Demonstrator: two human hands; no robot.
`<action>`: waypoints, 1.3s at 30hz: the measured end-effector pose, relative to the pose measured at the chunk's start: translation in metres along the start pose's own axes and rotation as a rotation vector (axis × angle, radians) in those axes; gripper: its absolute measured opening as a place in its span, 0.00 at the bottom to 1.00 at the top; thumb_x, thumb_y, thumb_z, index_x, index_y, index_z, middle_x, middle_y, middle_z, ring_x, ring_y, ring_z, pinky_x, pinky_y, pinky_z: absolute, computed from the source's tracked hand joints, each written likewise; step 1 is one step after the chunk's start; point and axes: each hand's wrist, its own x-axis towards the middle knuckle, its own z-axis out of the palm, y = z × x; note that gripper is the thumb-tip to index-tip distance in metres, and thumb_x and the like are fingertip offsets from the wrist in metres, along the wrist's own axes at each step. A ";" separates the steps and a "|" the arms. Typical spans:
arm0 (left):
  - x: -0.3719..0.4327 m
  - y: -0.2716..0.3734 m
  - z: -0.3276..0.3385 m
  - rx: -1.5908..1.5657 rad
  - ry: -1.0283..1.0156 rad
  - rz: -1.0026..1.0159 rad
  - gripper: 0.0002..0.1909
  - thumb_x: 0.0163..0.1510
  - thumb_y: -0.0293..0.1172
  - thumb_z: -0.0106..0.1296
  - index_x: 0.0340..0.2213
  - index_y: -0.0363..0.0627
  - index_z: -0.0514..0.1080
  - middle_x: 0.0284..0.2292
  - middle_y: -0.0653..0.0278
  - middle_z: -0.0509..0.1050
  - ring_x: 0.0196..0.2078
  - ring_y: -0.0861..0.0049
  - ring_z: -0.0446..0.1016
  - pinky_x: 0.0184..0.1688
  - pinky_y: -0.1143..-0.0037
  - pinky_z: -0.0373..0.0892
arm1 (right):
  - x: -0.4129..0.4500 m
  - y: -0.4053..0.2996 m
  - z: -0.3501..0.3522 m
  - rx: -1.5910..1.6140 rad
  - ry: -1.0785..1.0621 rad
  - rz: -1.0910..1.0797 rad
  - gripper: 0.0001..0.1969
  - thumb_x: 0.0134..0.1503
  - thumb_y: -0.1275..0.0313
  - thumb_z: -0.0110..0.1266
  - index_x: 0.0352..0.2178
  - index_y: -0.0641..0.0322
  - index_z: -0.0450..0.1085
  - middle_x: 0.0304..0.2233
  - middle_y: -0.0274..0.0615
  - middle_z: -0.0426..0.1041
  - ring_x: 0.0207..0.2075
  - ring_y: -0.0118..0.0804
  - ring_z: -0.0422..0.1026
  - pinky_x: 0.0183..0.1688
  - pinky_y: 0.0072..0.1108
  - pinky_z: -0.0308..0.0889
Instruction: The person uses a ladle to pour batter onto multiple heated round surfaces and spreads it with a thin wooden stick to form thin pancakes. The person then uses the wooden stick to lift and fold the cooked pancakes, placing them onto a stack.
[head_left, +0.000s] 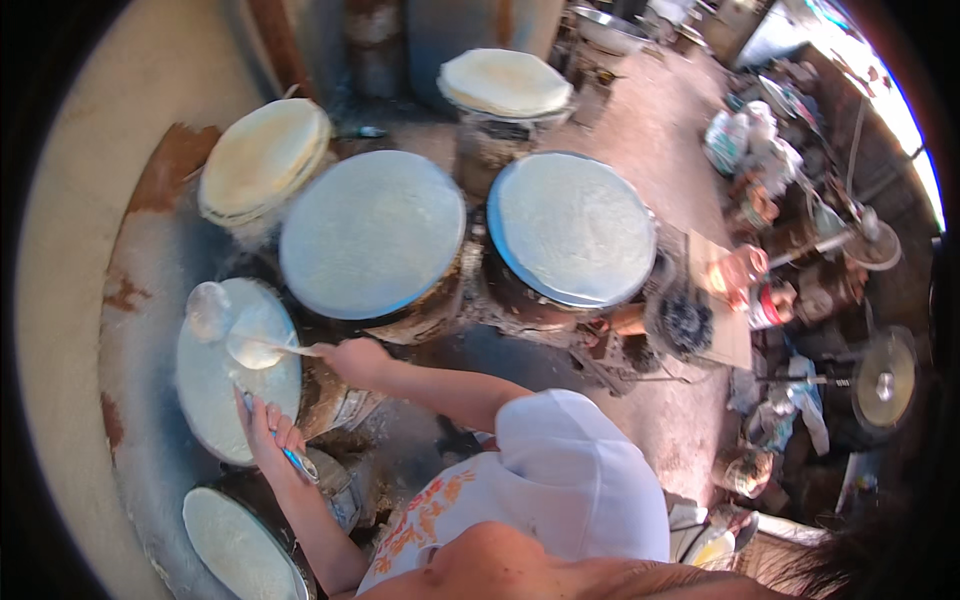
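My right hand (358, 363) grips the thin handle of a ladle (259, 339). The ladle's pale, wet-looking bowl is over a round pan (196, 397) with a whitish, batter-like surface. Beside the bowl is another pale round shape (208, 311); blur hides whether it is batter or a second utensil. Over the near edge of the same pan, my left hand (271, 435) is closed around a slim utensil (300, 463) with a shiny metal end. Its other end, by my fingertips, is partly hidden, so its exact kind is unclear.
Two large whitish round pans (373, 234) (571, 229) sit on stove-like bases. Two yellowish-topped rounds (264, 161) (506, 82) stand behind, another pan (240, 546) nearest me. At right are a dark coiled object (684, 322), an orange jar (739, 268) and plastic bags (754, 139).
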 end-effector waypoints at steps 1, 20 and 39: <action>0.011 0.001 -0.005 -0.187 -0.129 -0.100 0.21 0.61 0.34 0.40 0.55 0.62 0.55 0.15 0.74 0.57 0.09 0.91 0.51 0.08 0.87 0.52 | 0.012 0.020 0.007 -0.067 0.014 0.071 0.14 0.57 0.64 0.41 0.43 0.51 0.68 0.22 0.48 0.73 0.25 0.48 0.73 0.27 0.37 0.67; 0.006 0.019 -0.053 -0.972 -0.102 -0.472 0.09 0.55 0.26 0.50 0.36 0.60 0.68 0.17 0.75 0.58 0.13 0.91 0.56 0.13 0.88 0.58 | -0.057 0.023 0.022 0.253 0.146 0.037 0.14 0.55 0.70 0.46 0.44 0.51 0.68 0.26 0.52 0.73 0.29 0.53 0.73 0.31 0.39 0.67; -0.176 -0.010 -0.022 -1.959 -0.576 0.160 0.19 0.59 0.36 0.42 0.17 0.42 0.58 0.10 0.71 0.57 0.06 0.87 0.55 0.07 0.86 0.56 | -0.024 0.010 0.050 0.154 -0.164 -0.516 0.16 0.53 0.67 0.51 0.44 0.53 0.70 0.35 0.51 0.74 0.32 0.45 0.74 0.35 0.31 0.67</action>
